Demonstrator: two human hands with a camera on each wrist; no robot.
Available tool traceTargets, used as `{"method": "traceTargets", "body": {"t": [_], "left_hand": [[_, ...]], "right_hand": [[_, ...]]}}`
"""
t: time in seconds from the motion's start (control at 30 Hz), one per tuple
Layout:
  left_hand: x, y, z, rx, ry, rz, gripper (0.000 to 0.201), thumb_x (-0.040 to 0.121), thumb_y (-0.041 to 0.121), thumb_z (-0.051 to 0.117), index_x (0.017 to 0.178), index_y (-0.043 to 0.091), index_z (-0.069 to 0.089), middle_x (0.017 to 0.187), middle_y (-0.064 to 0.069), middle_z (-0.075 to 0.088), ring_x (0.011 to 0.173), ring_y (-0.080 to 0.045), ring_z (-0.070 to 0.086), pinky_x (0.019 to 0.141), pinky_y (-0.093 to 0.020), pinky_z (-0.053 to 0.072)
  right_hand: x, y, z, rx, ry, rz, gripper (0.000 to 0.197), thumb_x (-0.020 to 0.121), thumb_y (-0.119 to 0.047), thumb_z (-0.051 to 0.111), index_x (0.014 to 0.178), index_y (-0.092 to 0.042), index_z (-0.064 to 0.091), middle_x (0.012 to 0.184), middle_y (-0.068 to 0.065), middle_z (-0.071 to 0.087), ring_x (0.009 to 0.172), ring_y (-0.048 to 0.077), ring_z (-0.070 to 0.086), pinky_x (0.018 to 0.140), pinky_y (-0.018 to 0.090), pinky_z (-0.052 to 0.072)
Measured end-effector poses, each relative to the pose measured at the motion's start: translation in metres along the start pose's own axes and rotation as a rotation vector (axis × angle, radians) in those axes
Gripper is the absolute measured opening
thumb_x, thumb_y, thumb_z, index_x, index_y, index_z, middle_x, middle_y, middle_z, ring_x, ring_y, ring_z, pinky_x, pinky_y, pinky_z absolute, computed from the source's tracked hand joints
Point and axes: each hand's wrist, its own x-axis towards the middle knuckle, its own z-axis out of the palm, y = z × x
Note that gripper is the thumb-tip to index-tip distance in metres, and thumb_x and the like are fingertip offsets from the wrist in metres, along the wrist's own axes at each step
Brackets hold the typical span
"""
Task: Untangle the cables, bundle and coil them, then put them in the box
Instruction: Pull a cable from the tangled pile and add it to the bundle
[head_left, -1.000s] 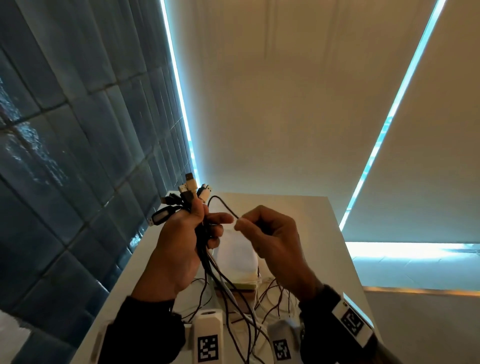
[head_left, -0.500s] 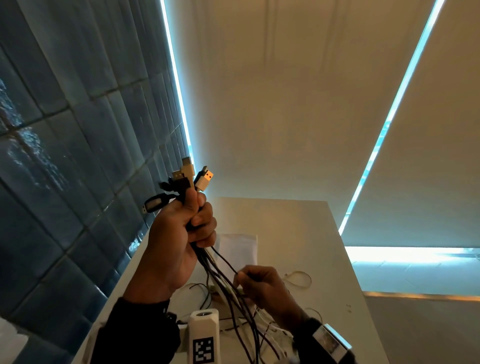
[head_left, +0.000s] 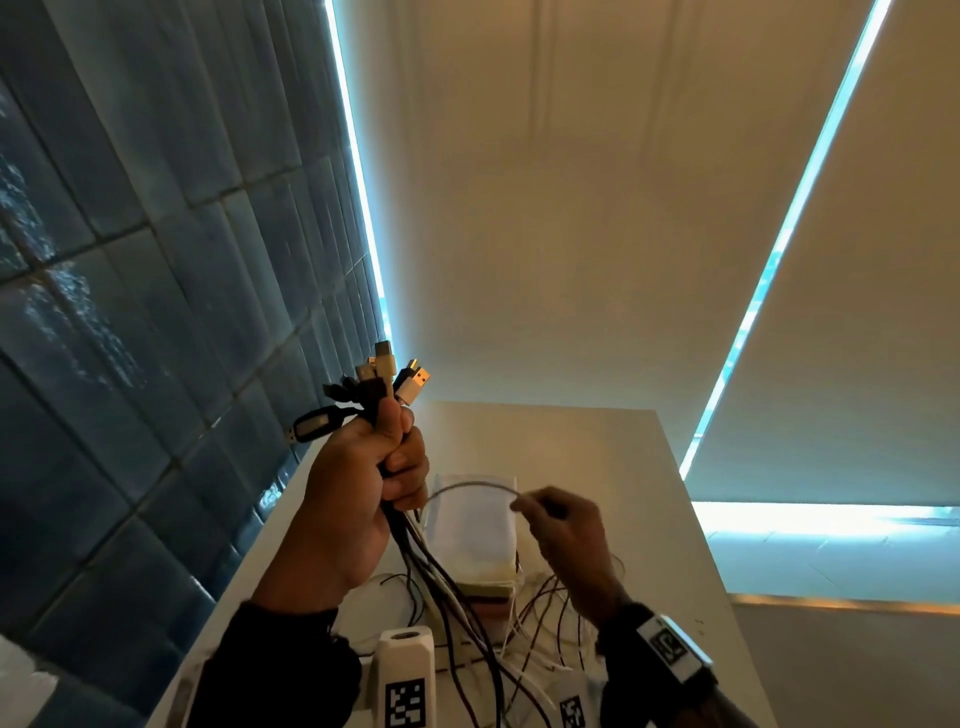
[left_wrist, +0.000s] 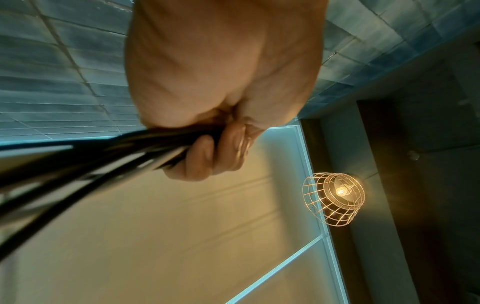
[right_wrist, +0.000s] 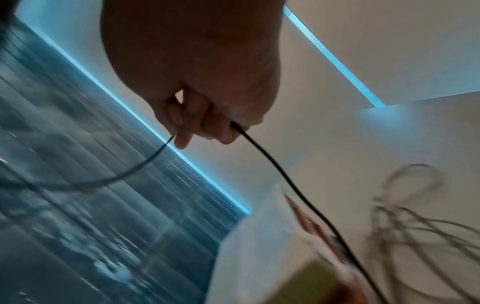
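My left hand (head_left: 374, 483) is raised in a fist round a bundle of cables (head_left: 441, 587); their USB plugs (head_left: 387, 376) stick up above the thumb. The left wrist view shows the same fist (left_wrist: 207, 152) gripping the dark cables (left_wrist: 85, 164). My right hand (head_left: 550, 519), lower and to the right, pinches one thin dark cable (head_left: 470, 488) that arcs back to the left hand. In the right wrist view its fingers (right_wrist: 200, 127) curl round that cable (right_wrist: 280, 170). Behind the hands the box (head_left: 475, 535) stands on the table with its white lid up.
Loose cables (head_left: 545, 613) trail over the white table (head_left: 597, 447) below the hands, with more loops (right_wrist: 415, 197) seen from the right wrist. A blue tiled wall (head_left: 130, 312) runs along the left. Two white tagged devices (head_left: 405, 675) sit at the near edge.
My right hand dropped to the cables on the table, then rose again pulling one thin cable up and to the right. My left hand lifted the bundle slightly higher.
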Motion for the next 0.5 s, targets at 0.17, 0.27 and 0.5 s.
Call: {"method": "traceTargets", "body": {"t": [0.17,0.27,0.5], "left_hand": [[0.005,-0.004,0.003,0.054,0.136,0.01,0.028,0.1,0.029,0.038,0.078,0.013,0.044,0.054,-0.002,0.046,0.042,-0.012,0.037,0.04,-0.021,0.031],[0.003,-0.005,0.002,0.099,0.172,0.018,0.023,0.102,0.027,0.035,0.089,0.017,0.051,0.065,-0.012,0.066,0.052,-0.018,0.052,0.046,-0.026,0.037],[0.001,-0.001,0.005,-0.122,0.118,0.041,0.025,0.093,0.031,0.043,0.088,0.009,0.052,0.075,-0.016,0.068,0.061,-0.026,0.065,0.062,-0.04,0.056]], "right_hand": [[-0.009,-0.081,0.007,0.274,-0.099,-0.257,0.012,0.09,-0.012,0.066,0.082,-0.006,0.073,0.053,-0.003,0.047,0.048,0.011,0.035,0.043,0.022,0.03],[-0.022,-0.103,0.013,0.299,-0.22,-0.324,0.018,0.083,-0.029,0.068,0.079,-0.012,0.073,0.053,-0.005,0.047,0.048,0.011,0.034,0.044,0.021,0.029],[-0.032,-0.093,0.02,0.228,-0.409,-0.15,0.012,0.073,-0.017,0.064,0.064,-0.013,0.07,0.051,-0.008,0.05,0.045,0.005,0.038,0.045,0.018,0.027]]}}
